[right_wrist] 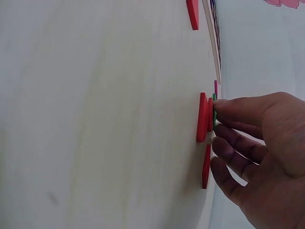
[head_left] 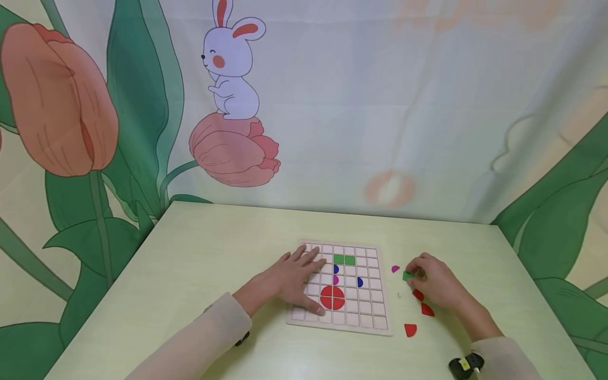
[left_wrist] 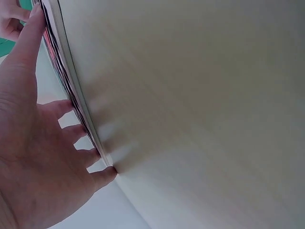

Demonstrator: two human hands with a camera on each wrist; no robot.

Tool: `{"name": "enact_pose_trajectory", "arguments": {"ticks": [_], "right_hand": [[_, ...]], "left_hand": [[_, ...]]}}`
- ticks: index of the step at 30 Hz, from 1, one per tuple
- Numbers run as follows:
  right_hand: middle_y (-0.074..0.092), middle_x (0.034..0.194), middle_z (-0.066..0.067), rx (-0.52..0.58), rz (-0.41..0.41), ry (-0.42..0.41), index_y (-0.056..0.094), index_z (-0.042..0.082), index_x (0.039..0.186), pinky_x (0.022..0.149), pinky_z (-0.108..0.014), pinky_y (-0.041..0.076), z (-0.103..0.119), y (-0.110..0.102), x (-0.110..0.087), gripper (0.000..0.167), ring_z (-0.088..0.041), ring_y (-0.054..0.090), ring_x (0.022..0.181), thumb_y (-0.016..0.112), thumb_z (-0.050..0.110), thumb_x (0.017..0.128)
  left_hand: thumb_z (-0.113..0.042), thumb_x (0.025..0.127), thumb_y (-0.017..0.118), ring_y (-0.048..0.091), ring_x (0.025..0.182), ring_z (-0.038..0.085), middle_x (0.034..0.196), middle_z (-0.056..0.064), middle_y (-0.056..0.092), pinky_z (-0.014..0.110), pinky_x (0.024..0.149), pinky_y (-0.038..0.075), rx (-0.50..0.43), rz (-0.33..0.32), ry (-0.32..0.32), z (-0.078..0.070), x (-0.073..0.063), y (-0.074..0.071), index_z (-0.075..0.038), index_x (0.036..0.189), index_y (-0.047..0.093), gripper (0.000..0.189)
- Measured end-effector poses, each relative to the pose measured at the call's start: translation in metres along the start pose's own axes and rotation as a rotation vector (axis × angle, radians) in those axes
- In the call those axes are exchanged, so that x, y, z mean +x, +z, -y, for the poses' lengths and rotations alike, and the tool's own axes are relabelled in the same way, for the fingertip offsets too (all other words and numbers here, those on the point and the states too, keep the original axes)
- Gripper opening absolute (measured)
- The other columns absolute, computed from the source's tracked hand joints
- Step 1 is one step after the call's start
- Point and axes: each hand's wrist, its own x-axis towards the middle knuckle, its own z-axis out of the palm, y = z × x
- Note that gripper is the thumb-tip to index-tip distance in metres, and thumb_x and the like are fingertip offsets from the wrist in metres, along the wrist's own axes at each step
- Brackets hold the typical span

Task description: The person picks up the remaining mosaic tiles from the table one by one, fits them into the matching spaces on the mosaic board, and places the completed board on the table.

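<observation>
My left hand [head_left: 296, 277] lies with spread, straight fingers on the left part of a gridded square board [head_left: 387, 311]. In the left wrist view its fingertips touch the board's edge. On the grid are two green squares [head_left: 344, 259], two blue half-circles [head_left: 360, 282], a magenta piece [head_left: 335, 279] and a red circle [head_left: 332, 297] made of quarter pieces. Right of the board, my right hand [head_left: 437, 282] pinches a green square piece [head_left: 407, 276] between thumb and index finger, close to the tabletop. The other fingers of that hand are loosely bent.
Near the right hand lie a magenta piece [head_left: 395, 268] and loose red pieces [head_left: 410, 330], one partly under the fingers. The pale table [head_left: 228, 237] meets a printed curtain [head_left: 332, 105] at the back. A black strapped device [head_left: 465, 365] sits at the right wrist.
</observation>
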Motion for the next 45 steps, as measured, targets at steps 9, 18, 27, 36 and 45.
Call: {"name": "enact_pose_trajectory", "arguments": {"ticks": [9, 18, 27, 36, 45], "right_hand": [[0.061, 0.107, -0.009, 0.002, 0.014, -0.011, 0.069, 0.0, 0.112, 0.086, -0.042, 0.058, 0.0034, -0.0011, -0.0021, 0.022, -0.026, 0.057, 0.096, 0.08, 0.005, 0.093], [0.06, 0.107, -0.01, 0.029, 0.025, 0.009, 0.063, 0.0, 0.114, 0.087, -0.043, 0.057, 0.006, -0.0022, -0.0043, 0.026, -0.029, 0.056, 0.099, 0.079, 0.004, 0.094], [0.061, 0.105, -0.009, 0.077, 0.033, 0.024, 0.06, 0.002, 0.117, 0.086, -0.039, 0.057, 0.0058, -0.0007, -0.0058, 0.027, -0.029, 0.056, 0.1, 0.076, 0.002, 0.095], [0.063, 0.102, -0.005, 0.068, 0.047, 0.009, 0.063, 0.008, 0.113, 0.082, -0.036, 0.059, 0.0062, 0.0032, -0.006, 0.024, -0.026, 0.058, 0.096, 0.078, 0.002, 0.095], [0.064, 0.097, -0.005, 0.074, 0.059, 0.028, 0.065, 0.01, 0.111, 0.069, -0.029, 0.057, 0.01, -0.0068, -0.0099, 0.015, -0.024, 0.058, 0.089, 0.073, 0.003, 0.099]], "left_hand": [[-0.09, 0.074, 0.068, 0.003, 0.164, 0.034, 0.179, 0.002, 0.006, 0.06, 0.129, 0.015, 0.004, 0.0, 0.004, -0.0017, -0.0031, -0.0008, -0.028, 0.171, 0.022, 0.124], [-0.091, 0.073, 0.068, 0.002, 0.164, 0.034, 0.179, 0.002, 0.006, 0.06, 0.129, 0.015, 0.004, -0.002, 0.005, -0.0006, -0.0025, 0.0013, -0.029, 0.171, 0.022, 0.124], [-0.089, 0.074, 0.069, 0.003, 0.164, 0.035, 0.179, 0.003, 0.006, 0.061, 0.129, 0.015, 0.0, 0.002, 0.005, -0.0018, -0.0049, -0.0021, -0.028, 0.171, 0.022, 0.123], [-0.089, 0.074, 0.068, 0.003, 0.164, 0.034, 0.179, 0.002, 0.006, 0.06, 0.129, 0.015, 0.004, 0.01, 0.004, -0.0008, -0.006, 0.0001, -0.029, 0.171, 0.022, 0.124], [-0.09, 0.073, 0.068, 0.003, 0.164, 0.035, 0.179, 0.003, 0.006, 0.06, 0.129, 0.014, 0.0, 0.0, 0.014, 0.0002, -0.005, 0.0006, -0.028, 0.171, 0.021, 0.125]]}}
